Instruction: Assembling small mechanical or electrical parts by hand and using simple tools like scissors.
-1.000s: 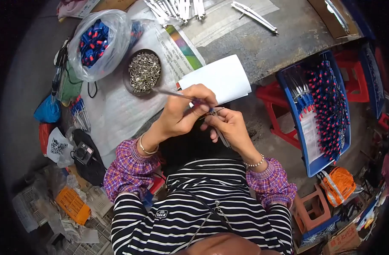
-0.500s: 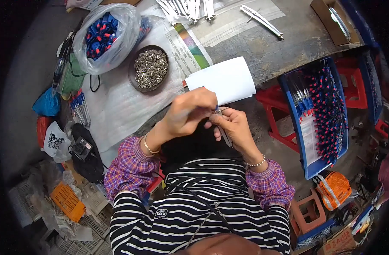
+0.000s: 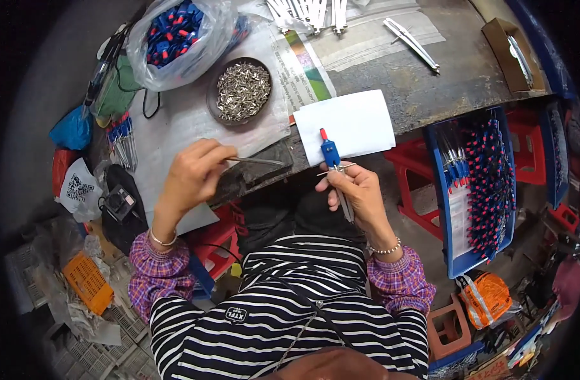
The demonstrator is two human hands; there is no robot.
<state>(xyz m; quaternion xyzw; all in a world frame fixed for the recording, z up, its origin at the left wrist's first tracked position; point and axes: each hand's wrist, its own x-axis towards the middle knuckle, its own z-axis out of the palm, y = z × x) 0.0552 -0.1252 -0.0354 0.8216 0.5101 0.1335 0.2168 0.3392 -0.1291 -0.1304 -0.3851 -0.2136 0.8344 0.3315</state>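
My right hand (image 3: 358,193) is closed around the metal legs of a drawing compass (image 3: 330,154). Its blue head and red tip point up and away from me, over the edge of a white paper sheet (image 3: 372,120); a thin metal pin crosses it below the head. To the left, my left hand (image 3: 198,174) pinches a slim grey metal tool (image 3: 258,161) that points right toward the compass, well apart from it. Whether the tool is tweezers or a rod I cannot tell. Beyond that hand stands a round bowl (image 3: 212,104) of small metal screws.
A plastic bag (image 3: 136,54) of blue and red compass heads stands far left. White metal compass legs (image 3: 309,14) lie at the back. At right, a blue tray (image 3: 458,256) of assembled compasses rests by a red stool (image 3: 410,180). A cardboard box (image 3: 500,54) sits far right.
My left hand has drawn away from the compass to the left, and the slim metal tool now shows in it. The compass's blue head and red tip have come into sight.
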